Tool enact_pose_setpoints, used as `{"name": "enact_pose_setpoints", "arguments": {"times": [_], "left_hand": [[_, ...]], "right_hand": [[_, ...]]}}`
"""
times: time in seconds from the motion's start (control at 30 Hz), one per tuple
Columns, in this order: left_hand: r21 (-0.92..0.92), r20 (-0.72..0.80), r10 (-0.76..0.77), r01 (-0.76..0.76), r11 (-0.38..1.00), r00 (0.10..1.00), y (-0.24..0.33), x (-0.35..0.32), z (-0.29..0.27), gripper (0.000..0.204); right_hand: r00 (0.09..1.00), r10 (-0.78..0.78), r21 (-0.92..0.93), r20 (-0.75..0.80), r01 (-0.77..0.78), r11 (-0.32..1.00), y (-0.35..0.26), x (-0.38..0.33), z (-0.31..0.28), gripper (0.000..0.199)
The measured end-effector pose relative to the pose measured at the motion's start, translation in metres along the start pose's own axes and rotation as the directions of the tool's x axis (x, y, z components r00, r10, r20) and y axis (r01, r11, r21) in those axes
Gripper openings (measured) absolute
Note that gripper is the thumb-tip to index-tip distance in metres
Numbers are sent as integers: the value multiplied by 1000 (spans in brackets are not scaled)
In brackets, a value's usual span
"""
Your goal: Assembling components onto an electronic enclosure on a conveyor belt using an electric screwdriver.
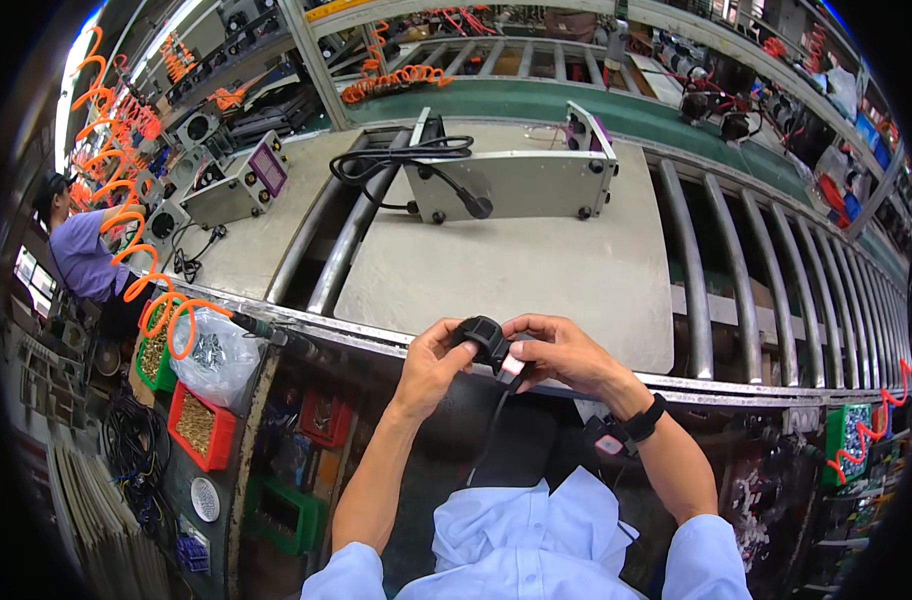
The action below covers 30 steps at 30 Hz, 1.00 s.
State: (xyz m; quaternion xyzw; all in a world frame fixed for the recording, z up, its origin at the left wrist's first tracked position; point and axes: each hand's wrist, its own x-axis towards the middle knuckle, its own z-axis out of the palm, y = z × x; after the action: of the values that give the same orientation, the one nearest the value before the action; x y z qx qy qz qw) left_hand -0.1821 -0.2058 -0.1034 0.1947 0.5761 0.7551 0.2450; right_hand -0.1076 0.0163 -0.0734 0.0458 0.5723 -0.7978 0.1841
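Now both hands meet just before the bench edge: the left hand (431, 362) pinches a black plug (481, 338), and the right hand (561, 355) closes on it too, so its cable (488, 425) hangs free below; the metal box (506, 180) lies farther away.

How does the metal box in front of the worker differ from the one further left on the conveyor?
The near box lies tipped over on a board, its underside feet showing and a black cable coiled on it. The far box stands upright, showing a purple front panel with knobs. Both are grey metal.
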Motion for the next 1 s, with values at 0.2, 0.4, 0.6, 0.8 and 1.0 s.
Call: {"name": "enact_pose_setpoints", "arguments": {"times": [0.2,0.4,0.6,0.8,1.0], "left_hand": [[1,-131,-52,52,999,990,-33,-9,11,10],[-131,-163,-167,146,981,972,-47,-23,20,18],[559,-200,185,-43,828,962,-30,-33,30,17],[731,-30,389,-245,637,921,-16,-42,36,19],[892,66,555,-298,339,829,-27,-47,34,35]], "right_hand": [[990,15,194,138,-42,980,20,-6,4,42],[982,-42,-9,187,44,999,43,-15,13,51],[983,-92,-224,161,127,966,49,-20,9,50],[964,-266,-449,13,244,860,62,-21,26,30],[902,-428,-525,53,390,757,61,-24,40,24]]}}
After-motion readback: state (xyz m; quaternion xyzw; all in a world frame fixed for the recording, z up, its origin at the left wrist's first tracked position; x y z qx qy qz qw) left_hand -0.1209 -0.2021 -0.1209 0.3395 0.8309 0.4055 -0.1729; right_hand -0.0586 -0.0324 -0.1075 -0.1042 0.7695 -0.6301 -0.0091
